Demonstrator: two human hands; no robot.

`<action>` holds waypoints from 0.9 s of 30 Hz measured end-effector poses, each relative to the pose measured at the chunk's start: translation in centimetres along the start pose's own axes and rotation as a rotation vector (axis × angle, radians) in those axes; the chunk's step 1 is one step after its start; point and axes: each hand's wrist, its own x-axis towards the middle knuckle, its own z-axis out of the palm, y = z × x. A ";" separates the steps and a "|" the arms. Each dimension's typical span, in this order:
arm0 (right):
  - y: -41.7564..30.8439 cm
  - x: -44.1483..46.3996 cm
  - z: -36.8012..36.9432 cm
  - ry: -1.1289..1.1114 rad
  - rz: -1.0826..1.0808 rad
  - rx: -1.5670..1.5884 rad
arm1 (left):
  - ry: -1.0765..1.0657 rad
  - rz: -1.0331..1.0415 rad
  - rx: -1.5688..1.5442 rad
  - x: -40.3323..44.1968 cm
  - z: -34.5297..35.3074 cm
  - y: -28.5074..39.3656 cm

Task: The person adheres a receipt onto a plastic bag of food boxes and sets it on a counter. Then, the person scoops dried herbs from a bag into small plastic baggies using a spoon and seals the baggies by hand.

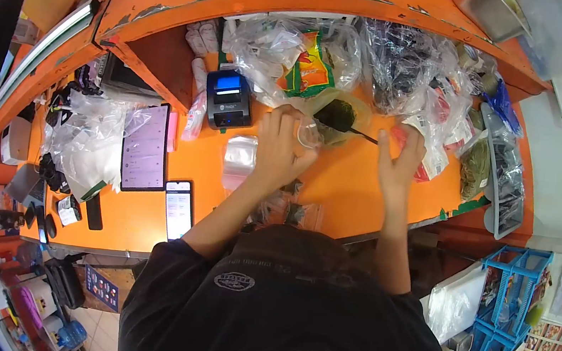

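Note:
A pale, translucent tub (357,107) stands on the orange counter with dark green, loose-looking contents (336,114) inside. My left hand (284,144) is closed around a small clear plastic cup (310,134), held at the tub's near left side. From the contents a dark-handled spoon (364,136) slants out to the right. Its handle runs to the thumb of my right hand (400,160), which grips it at the end. The spoon's tip is hidden in the green contents.
Behind the tub lie clear plastic bags (398,55) and a green-orange packet (312,66). A black card-terminal-like device (229,101), a tablet (145,149) and a phone (178,210) sit leftward. Small clear bags (240,155) lie by my left forearm. An orange shelf (320,1) overhangs the back.

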 end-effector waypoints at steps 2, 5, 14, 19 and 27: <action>3.8 -0.1 0.3 -0.320 0.286 -0.005 | -0.003 -0.024 -0.017 0.1 -0.2 -0.1; 5.3 -0.1 2.0 -0.473 0.330 0.108 | -0.028 -0.058 -0.051 -0.2 -0.3 -0.2; -0.1 0.8 7.5 -0.324 0.235 0.456 | -0.082 -0.103 -0.127 -1.8 0.6 -1.3; -0.3 0.0 6.8 -0.352 -0.178 0.155 | -0.120 -0.198 -0.231 -2.5 0.6 -2.8; -0.7 0.1 3.2 -0.524 -0.350 -0.009 | -0.182 -0.226 -0.200 -3.1 0.8 -3.3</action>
